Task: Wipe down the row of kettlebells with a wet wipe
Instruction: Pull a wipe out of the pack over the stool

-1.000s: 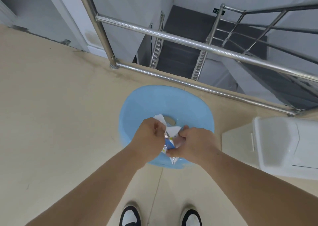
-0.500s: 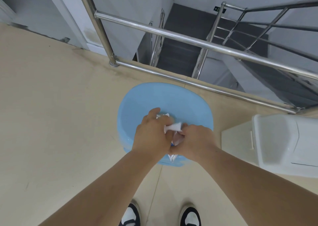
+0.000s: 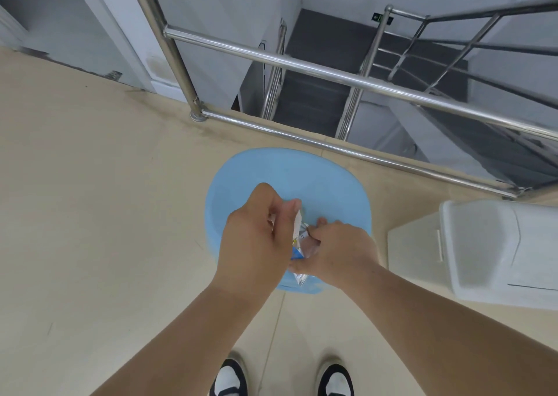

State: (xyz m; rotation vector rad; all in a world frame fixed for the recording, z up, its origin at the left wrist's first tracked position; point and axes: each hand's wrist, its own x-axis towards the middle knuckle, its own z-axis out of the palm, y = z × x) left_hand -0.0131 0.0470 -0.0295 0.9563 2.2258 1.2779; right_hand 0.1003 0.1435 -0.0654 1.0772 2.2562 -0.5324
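Both my hands meet over a light blue round stool point(image 3: 287, 172). My left hand point(image 3: 256, 238) pinches the top of a small wet wipe sachet point(image 3: 299, 244), white with blue and silver print, thumb and fingers closed on its upper edge. My right hand point(image 3: 341, 247) grips the sachet's right side and lower part. The sachet's bottom corner pokes out below the hands. Most of the packet is hidden between the fingers. No kettlebells are in view.
A steel railing point(image 3: 302, 63) runs across the top, with a stairwell point(image 3: 326, 93) dropping behind it. A white lidded bin point(image 3: 498, 250) stands at the right. Beige floor point(image 3: 90, 214) spreads left. My black-and-white shoes point(image 3: 229, 377) show at the bottom.
My left hand has lifted and turned, pulling at the sachet's top edge. The hands stay together over the stool; the view has shifted slightly.
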